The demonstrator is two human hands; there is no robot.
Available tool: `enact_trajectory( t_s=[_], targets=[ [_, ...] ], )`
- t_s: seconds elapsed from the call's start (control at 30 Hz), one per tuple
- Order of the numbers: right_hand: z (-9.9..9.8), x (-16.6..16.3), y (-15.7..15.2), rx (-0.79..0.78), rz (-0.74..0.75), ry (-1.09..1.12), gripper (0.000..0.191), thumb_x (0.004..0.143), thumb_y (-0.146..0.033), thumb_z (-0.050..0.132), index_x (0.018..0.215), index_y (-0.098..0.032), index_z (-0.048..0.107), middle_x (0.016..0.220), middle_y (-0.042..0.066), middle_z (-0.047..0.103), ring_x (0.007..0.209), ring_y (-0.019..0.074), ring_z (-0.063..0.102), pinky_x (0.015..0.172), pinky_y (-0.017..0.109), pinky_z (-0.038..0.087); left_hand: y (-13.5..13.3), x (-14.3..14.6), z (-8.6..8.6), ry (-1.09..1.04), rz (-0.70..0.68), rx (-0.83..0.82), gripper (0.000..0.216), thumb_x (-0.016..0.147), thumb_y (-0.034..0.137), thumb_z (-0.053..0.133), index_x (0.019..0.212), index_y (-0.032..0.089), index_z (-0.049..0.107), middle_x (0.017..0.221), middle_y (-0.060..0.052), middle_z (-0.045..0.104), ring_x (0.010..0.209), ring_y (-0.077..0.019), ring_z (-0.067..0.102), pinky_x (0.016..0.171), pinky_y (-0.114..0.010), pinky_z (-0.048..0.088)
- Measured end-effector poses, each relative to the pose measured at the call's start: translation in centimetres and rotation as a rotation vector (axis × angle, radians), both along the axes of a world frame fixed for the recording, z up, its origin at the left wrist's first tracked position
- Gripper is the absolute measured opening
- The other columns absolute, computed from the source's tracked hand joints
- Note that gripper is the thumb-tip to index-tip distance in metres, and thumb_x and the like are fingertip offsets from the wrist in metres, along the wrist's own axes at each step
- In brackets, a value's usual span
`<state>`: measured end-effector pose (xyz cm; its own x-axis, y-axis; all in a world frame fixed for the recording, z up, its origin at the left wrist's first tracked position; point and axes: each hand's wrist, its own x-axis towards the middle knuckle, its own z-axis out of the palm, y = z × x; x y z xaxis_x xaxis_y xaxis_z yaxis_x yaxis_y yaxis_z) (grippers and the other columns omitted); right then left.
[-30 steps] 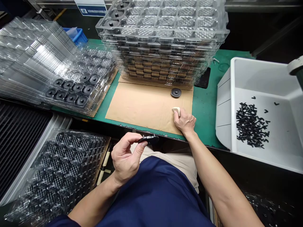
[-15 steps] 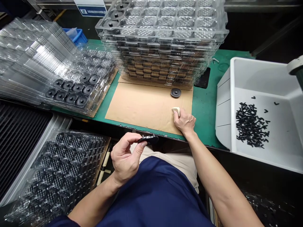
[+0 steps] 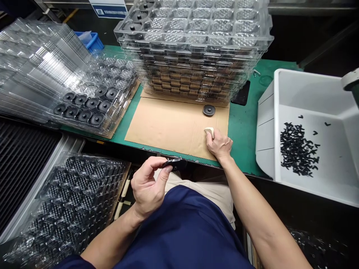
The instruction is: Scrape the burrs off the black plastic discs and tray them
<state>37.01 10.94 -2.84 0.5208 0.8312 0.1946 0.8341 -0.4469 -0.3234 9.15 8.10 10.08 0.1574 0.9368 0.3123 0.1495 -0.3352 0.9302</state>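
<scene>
- left hand (image 3: pixel 147 188) pinching a black plastic part (image 3: pixel 175 164) low center, looks like the thumb slid onto it a bit just now
- right hand (image 3: pixel 220 145) closed around a small beige block (image 3: pixel 209 131), pressed on the cardboard (image 3: pixel 168 127) center right
- black disc (image 3: pixel 209 110) sits just above it
- clear tray stack (image 3: pixel 193 48) top center
- white bin (image 3: pixel 265 134) of black clips (image 3: pixel 297 149) far right, past the green bench (image 3: pixel 244 138)
</scene>
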Motion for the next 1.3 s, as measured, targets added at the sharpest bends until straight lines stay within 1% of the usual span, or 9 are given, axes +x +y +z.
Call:
enact_trajectory(
  t_s=[0.3,0.47,0.6,0.67,0.77,0.97,1.07,1.23,1.3],
  targets=[
    [0.7,0.0,0.3,0.008,-0.031,0.129,0.024,0.096,-0.039,0.057,0.088,-0.018,0.065,0.074,0.004,0.061,0.064,0.0142,0.043,0.063,0.029,0.016,0.3,-0.3,0.5,-0.030,0.045,-0.195,0.016,0.091,0.024,0.075,0.105,0.019,0.076,0.092,-0.003,0.075,0.082,-0.0153,0.070,0.078,-0.024,0.058],
    [4.1,-1.5,-1.0,0.045,-0.019,0.296,0.034,0.100,-0.042,0.045,0.078,-0.019,0.057,0.062,0.000,0.050,0.057,0.0136,0.041,0.057,0.026,0.026,1.4,-0.6,0.4,-0.187,0.022,-0.484,0.018,0.090,0.031,0.077,0.102,0.017,0.075,0.092,-0.003,0.076,0.085,-0.0149,0.071,0.081,-0.024,0.058],
    [9.9,-5.7,-5.0,0.074,0.231,0.460,0.034,0.101,-0.050,0.048,0.089,-0.021,0.062,0.062,-0.004,0.053,0.055,0.0118,0.049,0.054,0.022,0.037,1.8,-0.6,0.4,-0.145,0.055,-0.475,0.017,0.089,0.031,0.078,0.098,0.017,0.075,0.090,-0.002,0.076,0.082,-0.0133,0.070,0.079,-0.022,0.057],
    [12.6,-7.6,-6.7,0.187,0.553,0.538,0.022,0.101,-0.038,0.054,0.102,-0.019,0.065,0.067,-0.004,0.057,0.055,0.0102,0.050,0.057,0.022,0.039,1.8,-0.3,0.7,-0.095,0.057,-0.436,0.015,0.090,0.030,0.078,0.097,0.017,0.074,0.088,-0.002,0.075,0.079,-0.0126,0.069,0.076,-0.021,0.056],
    [15.0,-9.1,-7.5,0.289,0.762,0.343,0.010,0.100,-0.022,0.057,0.098,-0.017,0.065,0.072,-0.001,0.062,0.060,0.0114,0.053,0.062,0.025,0.038,1.8,0.3,1.2,-0.072,0.024,-0.404,0.013,0.090,0.028,0.077,0.096,0.017,0.074,0.086,-0.001,0.075,0.079,-0.0120,0.069,0.076,-0.020,0.056],
    [15.5,-8.7,-6.6,0.144,0.789,0.253,0.022,0.100,-0.024,0.054,0.079,-0.019,0.058,0.068,-0.001,0.057,0.059,0.0112,0.047,0.060,0.029,0.030,2.1,0.3,1.4,-0.083,-0.026,-0.431,0.013,0.090,0.029,0.077,0.096,0.018,0.074,0.086,0.000,0.075,0.079,-0.0118,0.069,0.076,-0.020,0.055],
    [15.3,-7.6,-5.6,0.163,0.620,0.268,0.025,0.100,-0.030,0.056,0.078,-0.020,0.060,0.066,-0.002,0.056,0.058,0.0103,0.046,0.059,0.027,0.029,2.2,-0.3,1.4,-0.093,-0.055,-0.511,0.016,0.088,0.032,0.078,0.095,0.017,0.075,0.087,-0.001,0.076,0.079,-0.0129,0.069,0.075,-0.021,0.056],
    [15.9,-7.7,-5.3,-0.004,0.535,0.957,0.026,0.102,-0.042,0.054,0.094,-0.020,0.065,0.070,-0.002,0.062,0.057,0.0104,0.056,0.054,0.022,0.040,2.4,-0.6,1.5,-0.114,-0.046,-0.557,0.019,0.087,0.035,0.079,0.095,0.017,0.075,0.087,-0.002,0.076,0.080,-0.0140,0.070,0.076,-0.022,0.057],
    [16.0,-8.5,-5.6,-0.044,0.535,1.058,0.027,0.099,-0.043,0.056,0.092,-0.019,0.065,0.075,0.000,0.065,0.061,0.0114,0.059,0.054,0.022,0.043,2.6,-0.5,1.5,-0.093,-0.065,-0.536,0.019,0.088,0.035,0.078,0.094,0.017,0.075,0.085,-0.002,0.075,0.078,-0.0144,0.069,0.075,-0.023,0.057]
  ],
)
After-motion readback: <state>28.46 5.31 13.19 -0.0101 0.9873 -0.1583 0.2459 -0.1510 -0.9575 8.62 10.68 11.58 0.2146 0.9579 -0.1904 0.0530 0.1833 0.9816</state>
